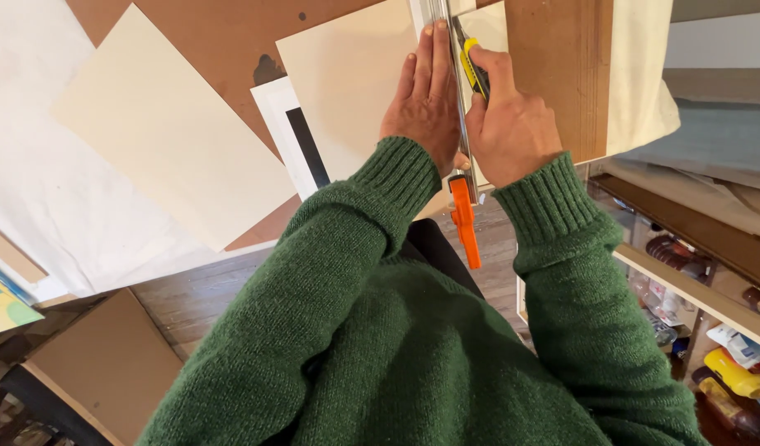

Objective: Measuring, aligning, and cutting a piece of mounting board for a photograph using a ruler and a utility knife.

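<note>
My left hand lies flat, fingers together, pressing a long metal straightedge onto a cream sheet of board. My right hand grips a yellow and black utility knife, its blade end against the right side of the straightedge. An orange clamp handle sticks out over the table's near edge, just below both wrists. Both arms wear green knitted sleeves.
A second cream sheet lies to the left on the brown work surface. A white sheet with a black bar peeks from under the cut board. Shelves with bottles stand at the lower right, a cardboard box at the lower left.
</note>
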